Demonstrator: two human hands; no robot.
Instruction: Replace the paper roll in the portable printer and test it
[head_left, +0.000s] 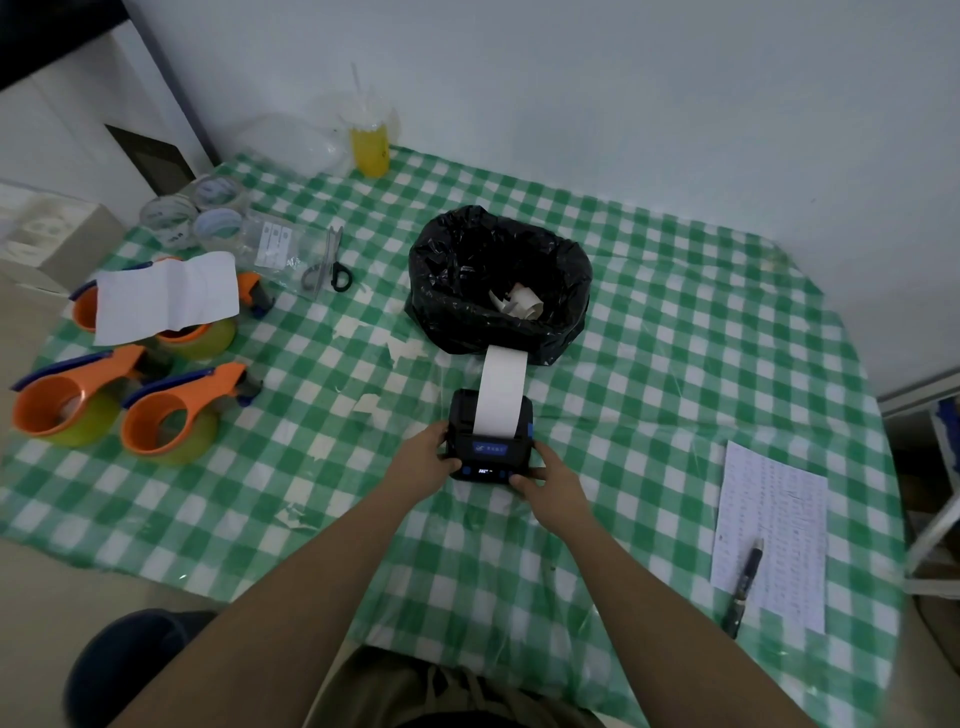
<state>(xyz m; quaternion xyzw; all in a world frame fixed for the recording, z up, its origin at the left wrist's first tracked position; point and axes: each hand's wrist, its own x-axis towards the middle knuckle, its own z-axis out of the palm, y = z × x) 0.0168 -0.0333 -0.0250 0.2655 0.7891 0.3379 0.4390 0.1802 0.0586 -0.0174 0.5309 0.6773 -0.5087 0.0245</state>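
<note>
both of your hands sit on the portable printer (491, 436), which rests on the checked tablecloth (649, 364) just in front of the black bin bag (498, 280). your left hand (423, 454) curls its fingers against the printer's left side, and your right hand (545, 486) wraps the front right corner with a fingertip near the lit buttons; whether it presses one you cannot tell from here. a blank paper strip (501, 387) runs from the slot up to the bag's near edge, touching it. if the strip feeds on, it may buckle against the bag and back up at the slot. pull it sideways to tear and it may rip crooked or drag the roll askew. your grip is low and at the sides, so a hard tug could slide the printer on the slick cover.
</note>
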